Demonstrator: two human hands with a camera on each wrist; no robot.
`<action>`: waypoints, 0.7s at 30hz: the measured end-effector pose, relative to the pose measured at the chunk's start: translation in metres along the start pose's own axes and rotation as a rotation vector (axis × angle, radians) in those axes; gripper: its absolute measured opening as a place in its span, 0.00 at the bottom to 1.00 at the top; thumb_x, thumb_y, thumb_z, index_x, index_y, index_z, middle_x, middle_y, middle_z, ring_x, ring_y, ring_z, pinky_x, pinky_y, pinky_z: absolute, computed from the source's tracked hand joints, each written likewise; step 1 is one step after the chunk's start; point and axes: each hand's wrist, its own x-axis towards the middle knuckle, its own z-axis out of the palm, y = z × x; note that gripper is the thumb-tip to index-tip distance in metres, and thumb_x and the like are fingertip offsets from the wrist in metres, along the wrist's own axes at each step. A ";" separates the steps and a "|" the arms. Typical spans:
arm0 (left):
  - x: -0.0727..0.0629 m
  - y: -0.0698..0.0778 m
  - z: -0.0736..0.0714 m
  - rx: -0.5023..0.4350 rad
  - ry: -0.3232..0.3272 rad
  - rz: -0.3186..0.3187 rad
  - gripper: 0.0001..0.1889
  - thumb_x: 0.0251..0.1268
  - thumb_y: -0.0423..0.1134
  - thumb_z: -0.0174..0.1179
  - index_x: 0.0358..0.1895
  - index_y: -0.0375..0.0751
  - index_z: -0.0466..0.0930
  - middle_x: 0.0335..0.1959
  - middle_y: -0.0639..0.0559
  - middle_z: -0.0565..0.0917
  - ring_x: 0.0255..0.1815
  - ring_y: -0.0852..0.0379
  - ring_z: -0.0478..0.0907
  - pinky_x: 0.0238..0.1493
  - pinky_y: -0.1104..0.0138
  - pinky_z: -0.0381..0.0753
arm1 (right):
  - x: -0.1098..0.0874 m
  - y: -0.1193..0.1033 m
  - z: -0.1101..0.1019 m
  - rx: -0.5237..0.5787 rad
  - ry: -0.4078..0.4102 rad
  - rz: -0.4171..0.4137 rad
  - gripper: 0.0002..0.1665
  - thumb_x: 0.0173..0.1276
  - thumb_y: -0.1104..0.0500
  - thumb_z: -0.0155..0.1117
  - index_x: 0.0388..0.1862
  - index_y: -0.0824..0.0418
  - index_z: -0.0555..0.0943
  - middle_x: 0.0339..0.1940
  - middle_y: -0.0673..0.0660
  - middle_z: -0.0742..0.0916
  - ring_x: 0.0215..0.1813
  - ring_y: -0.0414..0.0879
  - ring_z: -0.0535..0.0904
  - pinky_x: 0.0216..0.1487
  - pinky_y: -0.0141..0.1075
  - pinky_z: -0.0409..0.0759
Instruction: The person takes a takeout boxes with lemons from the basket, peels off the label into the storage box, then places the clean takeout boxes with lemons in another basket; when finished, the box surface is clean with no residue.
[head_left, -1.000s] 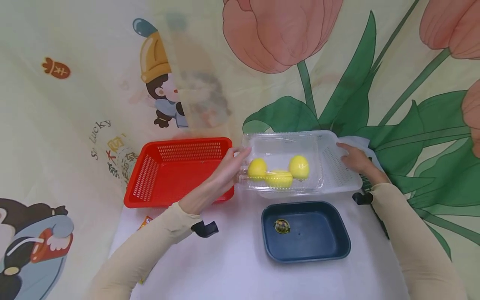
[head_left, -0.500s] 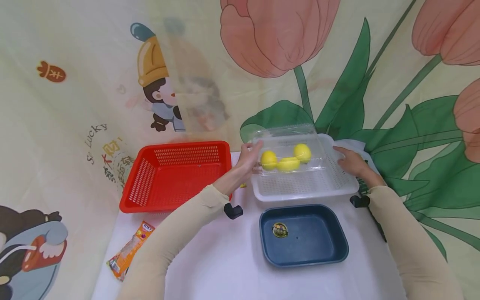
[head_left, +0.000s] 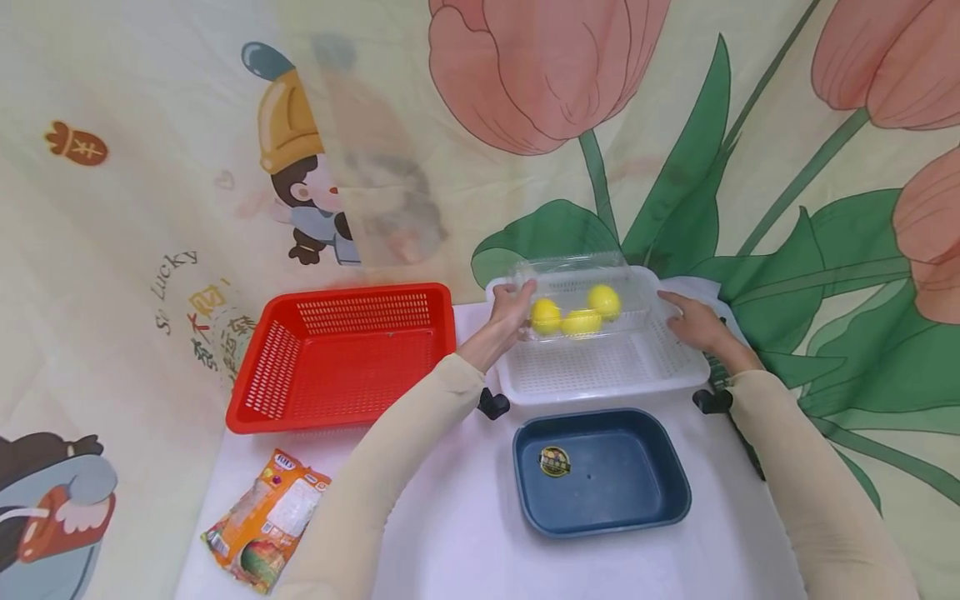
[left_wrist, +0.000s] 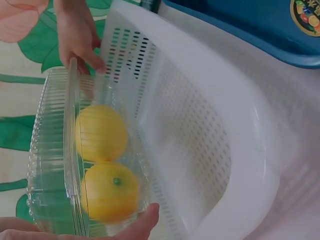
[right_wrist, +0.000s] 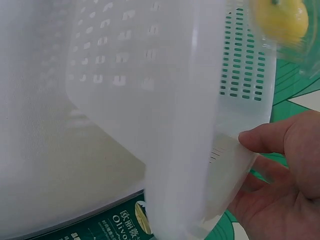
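My left hand [head_left: 512,312] grips the left end of a clear plastic clamshell box [left_wrist: 47,150] holding three yellow lemons [head_left: 604,302]. In the left wrist view its thumb lies along the near side of the box. Held at a tilt, the box overlaps the back part of a white perforated basket [head_left: 600,395] in the head view. My right hand [head_left: 697,322] pinches that basket's far right rim, thumb on the inner face and fingers behind, as the right wrist view shows. Part of the basket's back wall is seen through the clear plastic.
A red perforated basket [head_left: 360,417] stands on the left, and a dark blue tray [head_left: 622,475] in front of the white one. An orange snack packet [head_left: 266,517] lies at front left. A dark green printed box [right_wrist: 110,222] sits by the white basket's right side.
My left hand has carried the box away from me and slightly right, tilting it, so the white basket's front part shows. The orange packet has come out from behind my left arm.
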 end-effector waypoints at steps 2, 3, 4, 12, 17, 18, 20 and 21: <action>0.004 -0.001 0.003 0.024 0.020 -0.008 0.34 0.75 0.57 0.52 0.74 0.45 0.53 0.70 0.34 0.67 0.55 0.36 0.80 0.46 0.52 0.83 | 0.000 0.000 -0.001 0.006 -0.001 0.004 0.34 0.78 0.65 0.42 0.80 0.72 0.52 0.77 0.79 0.61 0.74 0.75 0.61 0.71 0.67 0.65; 0.005 -0.002 0.005 0.035 0.027 -0.013 0.34 0.75 0.56 0.52 0.74 0.44 0.53 0.70 0.34 0.67 0.54 0.36 0.81 0.45 0.52 0.83 | 0.000 0.000 -0.001 0.007 0.000 0.005 0.35 0.78 0.65 0.42 0.80 0.72 0.52 0.77 0.79 0.61 0.74 0.76 0.61 0.71 0.68 0.65; 0.006 -0.002 0.006 0.043 0.029 -0.017 0.34 0.74 0.55 0.52 0.74 0.44 0.53 0.71 0.34 0.67 0.54 0.36 0.81 0.45 0.52 0.84 | 0.000 0.000 -0.002 0.010 -0.001 0.010 0.35 0.78 0.65 0.42 0.80 0.71 0.52 0.77 0.79 0.60 0.73 0.76 0.62 0.71 0.68 0.65; 0.017 -0.003 0.004 -0.008 -0.069 -0.049 0.38 0.73 0.48 0.55 0.76 0.37 0.46 0.79 0.36 0.54 0.64 0.27 0.74 0.55 0.37 0.81 | 0.000 -0.002 -0.001 0.019 0.006 0.035 0.35 0.78 0.65 0.43 0.81 0.71 0.51 0.77 0.79 0.61 0.73 0.75 0.64 0.70 0.67 0.66; 0.028 -0.003 0.003 -0.053 -0.114 -0.093 0.41 0.71 0.43 0.56 0.78 0.36 0.42 0.80 0.38 0.53 0.73 0.31 0.63 0.58 0.36 0.79 | -0.003 -0.004 0.001 0.041 0.009 0.033 0.35 0.79 0.66 0.43 0.81 0.70 0.50 0.78 0.78 0.60 0.73 0.76 0.63 0.70 0.68 0.66; 0.030 -0.003 0.003 -0.059 -0.122 -0.100 0.41 0.70 0.42 0.56 0.78 0.35 0.42 0.79 0.37 0.53 0.74 0.32 0.62 0.59 0.36 0.78 | -0.003 -0.005 0.001 0.048 0.008 0.036 0.35 0.79 0.66 0.43 0.81 0.70 0.50 0.78 0.78 0.60 0.73 0.76 0.63 0.70 0.69 0.66; 0.033 -0.004 0.005 -0.070 -0.134 -0.114 0.41 0.70 0.41 0.56 0.78 0.34 0.42 0.78 0.35 0.53 0.75 0.32 0.60 0.61 0.37 0.77 | -0.004 -0.007 0.001 0.054 0.009 0.040 0.35 0.79 0.66 0.43 0.81 0.69 0.50 0.78 0.78 0.59 0.73 0.76 0.63 0.70 0.68 0.66; 0.034 -0.004 0.006 -0.076 -0.139 -0.121 0.41 0.70 0.41 0.56 0.78 0.34 0.42 0.78 0.34 0.53 0.76 0.33 0.60 0.62 0.38 0.77 | -0.004 -0.007 0.001 0.059 0.009 0.043 0.35 0.79 0.66 0.43 0.81 0.69 0.50 0.78 0.77 0.59 0.73 0.76 0.64 0.70 0.68 0.67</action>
